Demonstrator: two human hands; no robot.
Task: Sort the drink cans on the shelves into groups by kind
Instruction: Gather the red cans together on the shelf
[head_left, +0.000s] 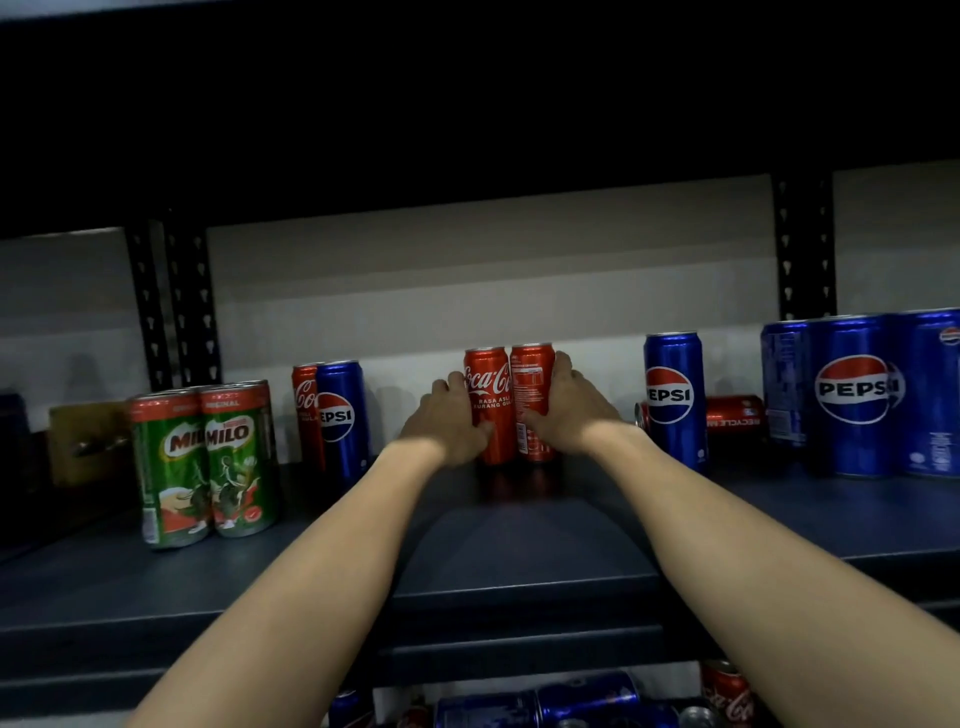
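- Coke cans (511, 402): two, upright, touching, standing mid-shelf (519, 561) near the back.
- Left hand (449, 421): curling round the left can, thumb in front.
- Right hand (566, 410): wrapping the right can likewise.
- Handling: likely rigid if full, thin-walled, smooth and slippery; gripping mid-body, squeezing lightly, is looking safest.
- Stray Coke (735, 413): lying behind a Pepsi (674, 400), awaiting grouping.

Coke can (306, 410) half hidden behind Pepsi can (340, 418), lower-shelf cans (587, 699) cropped

Red cola cans (509, 405), blue Pepsi cans (857, 395)
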